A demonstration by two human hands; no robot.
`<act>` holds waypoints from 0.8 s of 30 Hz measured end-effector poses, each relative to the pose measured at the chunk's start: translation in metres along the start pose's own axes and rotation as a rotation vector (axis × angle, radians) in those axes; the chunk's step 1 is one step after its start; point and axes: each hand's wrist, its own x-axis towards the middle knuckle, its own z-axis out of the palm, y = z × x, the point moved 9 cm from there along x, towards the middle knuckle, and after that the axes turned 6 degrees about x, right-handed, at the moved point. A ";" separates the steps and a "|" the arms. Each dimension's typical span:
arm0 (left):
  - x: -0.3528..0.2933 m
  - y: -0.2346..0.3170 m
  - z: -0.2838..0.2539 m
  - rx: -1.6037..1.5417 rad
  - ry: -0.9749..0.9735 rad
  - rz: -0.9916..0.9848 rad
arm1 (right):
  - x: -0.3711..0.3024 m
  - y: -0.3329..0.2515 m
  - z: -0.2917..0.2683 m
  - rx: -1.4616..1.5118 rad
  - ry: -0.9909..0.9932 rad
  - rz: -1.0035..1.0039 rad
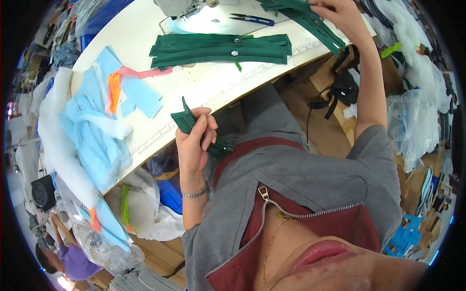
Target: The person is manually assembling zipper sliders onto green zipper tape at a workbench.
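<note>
My left hand [195, 138], in front of the table edge, has its fingers closed round a dark green zipper strip [183, 121]; one end sticks up past the thumb and the rest hangs below towards my lap. At the upper right my right hand [342, 19] pinches the edge of more dark green zipper strips [310, 24] lying aslant on the table. Between the hands, a flat stack of green zipper strips [221, 51] with metal pulls lies on the white table [204, 87].
Thread snips [251, 20] lie beside the sewing machine [182, 7]. Light blue fabric pieces [87, 121] with orange and pink strips cover the table's left side, by white wadding [56, 116]. Cardboard [315, 116] and plastic bags [415, 126] stand at the right. Another person [77, 257] sits at the lower left.
</note>
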 end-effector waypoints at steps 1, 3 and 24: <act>-0.002 -0.002 -0.001 -0.007 0.009 -0.017 | 0.015 0.002 0.000 -0.187 0.029 -0.002; -0.003 -0.003 -0.001 0.004 0.020 -0.031 | 0.023 -0.011 0.010 -0.368 0.059 -0.012; -0.003 0.005 -0.037 -0.151 0.220 0.030 | 0.001 -0.125 0.186 -0.173 0.141 -0.480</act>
